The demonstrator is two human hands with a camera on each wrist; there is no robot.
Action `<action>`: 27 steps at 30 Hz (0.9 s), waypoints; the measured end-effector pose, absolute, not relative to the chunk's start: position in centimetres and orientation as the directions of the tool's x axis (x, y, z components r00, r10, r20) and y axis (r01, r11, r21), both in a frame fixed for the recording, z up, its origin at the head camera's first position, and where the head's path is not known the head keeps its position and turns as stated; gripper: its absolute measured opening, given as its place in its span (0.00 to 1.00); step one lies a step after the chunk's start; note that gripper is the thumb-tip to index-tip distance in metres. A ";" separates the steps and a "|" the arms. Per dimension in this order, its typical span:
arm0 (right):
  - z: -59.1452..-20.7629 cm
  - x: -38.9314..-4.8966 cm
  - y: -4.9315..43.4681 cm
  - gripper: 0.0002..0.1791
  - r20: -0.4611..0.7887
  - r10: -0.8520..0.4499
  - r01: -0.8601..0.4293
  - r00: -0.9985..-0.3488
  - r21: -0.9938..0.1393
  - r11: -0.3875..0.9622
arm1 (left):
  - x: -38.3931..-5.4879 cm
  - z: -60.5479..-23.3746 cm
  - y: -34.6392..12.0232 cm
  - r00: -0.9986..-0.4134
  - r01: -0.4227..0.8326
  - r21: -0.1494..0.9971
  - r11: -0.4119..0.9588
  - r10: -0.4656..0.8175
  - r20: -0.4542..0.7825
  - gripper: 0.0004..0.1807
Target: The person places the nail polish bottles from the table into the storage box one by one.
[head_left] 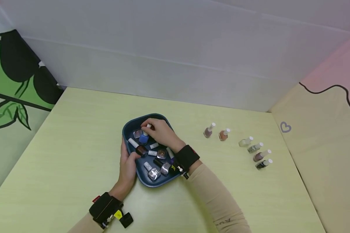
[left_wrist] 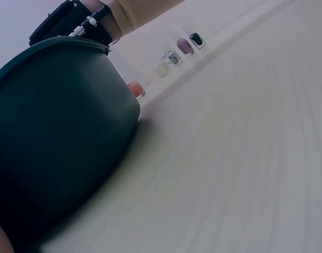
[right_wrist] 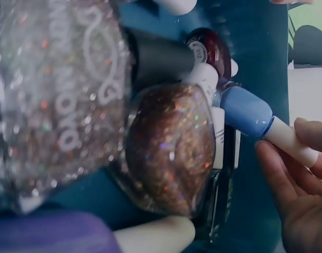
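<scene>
A dark blue tray full of nail polish bottles stands on the table. My left hand grips its left side, thumb over the rim; in the left wrist view the tray's outer wall hides most of that hand. Inside the tray, my right hand pinches the white cap of a blue nail polish bottle between thumb and fingers. Around it lie a dark red bottle, a brown glitter bottle, a silver glitter bottle and a purple one. The right forearm covers part of the tray's right edge.
To the right, a mauve bottle and an orange bottle stand near each other. Farther right is a row of several bottles, from a pale one to a black one. Upright panels border the table.
</scene>
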State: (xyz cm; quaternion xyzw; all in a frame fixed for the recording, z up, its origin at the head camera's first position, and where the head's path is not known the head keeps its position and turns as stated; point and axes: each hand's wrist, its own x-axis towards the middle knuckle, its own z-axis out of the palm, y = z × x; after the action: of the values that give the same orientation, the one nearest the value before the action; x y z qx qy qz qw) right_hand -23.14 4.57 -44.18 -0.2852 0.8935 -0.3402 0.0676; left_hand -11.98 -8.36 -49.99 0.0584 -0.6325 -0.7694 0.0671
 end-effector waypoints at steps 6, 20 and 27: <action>-44.8 -23.1 4.5 0.14 0.018 -0.534 -0.434 -0.845 -0.607 0.665 | -11.9 -49.8 -8.5 -0.983 0.035 0.980 -0.197 -0.184 -0.002 0.49; -44.9 -23.0 4.3 0.13 0.004 -0.517 -0.455 -0.856 -0.480 0.750 | -12.1 -49.8 -8.4 -0.981 0.044 0.979 -0.199 -0.194 0.005 0.50; -45.1 -23.0 4.4 0.13 0.015 -0.529 -0.488 -0.848 -0.407 0.772 | -12.0 -49.7 -8.3 -0.981 0.033 0.976 -0.213 -0.196 -0.010 0.51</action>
State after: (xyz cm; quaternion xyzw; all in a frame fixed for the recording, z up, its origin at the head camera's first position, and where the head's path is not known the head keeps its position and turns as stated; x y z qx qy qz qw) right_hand -23.00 4.37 -45.07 -0.2707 0.9399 -0.2020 0.0504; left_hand -11.96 -8.28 -49.72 0.0654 -0.6229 -0.7761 0.0737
